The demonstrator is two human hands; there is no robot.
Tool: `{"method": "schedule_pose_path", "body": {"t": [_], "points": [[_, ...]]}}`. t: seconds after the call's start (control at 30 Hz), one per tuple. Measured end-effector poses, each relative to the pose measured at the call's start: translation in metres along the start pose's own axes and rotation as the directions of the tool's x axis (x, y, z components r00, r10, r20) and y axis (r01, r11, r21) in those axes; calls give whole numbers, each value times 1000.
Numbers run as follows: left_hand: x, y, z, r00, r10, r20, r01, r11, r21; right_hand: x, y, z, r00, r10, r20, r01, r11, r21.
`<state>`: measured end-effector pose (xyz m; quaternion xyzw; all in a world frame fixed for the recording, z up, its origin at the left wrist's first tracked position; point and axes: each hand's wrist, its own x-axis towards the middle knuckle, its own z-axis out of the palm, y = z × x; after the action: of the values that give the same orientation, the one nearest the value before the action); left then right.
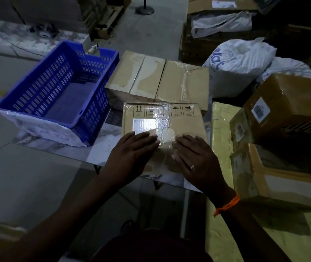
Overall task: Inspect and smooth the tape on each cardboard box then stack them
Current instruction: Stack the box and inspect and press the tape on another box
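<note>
Palms down, my left hand (132,154) and right hand (196,157) lie flat with fingers spread, grasping nothing, either side of the clear tape (165,129) on the cardboard box (186,125), which sits on the counter (101,133) just right of the blue crate (56,87).

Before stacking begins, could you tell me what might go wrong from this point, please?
1. The clear tape on the near box is crumpled; pressing with the left hand and right hand may set creases rather than flatten them.
2. That box sits near the table edge, so a hard push could slide it off.
3. The blue crate crowds the stacking space.
</note>
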<state>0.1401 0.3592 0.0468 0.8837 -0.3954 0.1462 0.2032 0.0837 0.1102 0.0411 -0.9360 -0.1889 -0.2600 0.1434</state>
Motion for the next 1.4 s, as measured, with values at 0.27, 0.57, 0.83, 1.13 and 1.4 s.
{"method": "schedule_pose_path", "body": {"t": [0.27,0.57,0.83,1.13,1.4], "points": [[3,6,1,994,-110,-22,106,984,-143,-1,-3,6,990,127,55,-130,989,64],[17,-7,-2,896,-443,-43,424,879,-219,37,20,-8,844,533,58,-526,802,282],[20,-12,-19,730,-650,210,584,435,-685,43,31,-15,663,641,386,-689,321,650],[-26,-26,-41,596,-798,94,517,291,-805,26,5,-6,679,619,394,-638,233,734],[-68,-22,-24,395,-877,273,488,-52,-872,-11,-15,17,537,639,551,-698,-31,716]]}}
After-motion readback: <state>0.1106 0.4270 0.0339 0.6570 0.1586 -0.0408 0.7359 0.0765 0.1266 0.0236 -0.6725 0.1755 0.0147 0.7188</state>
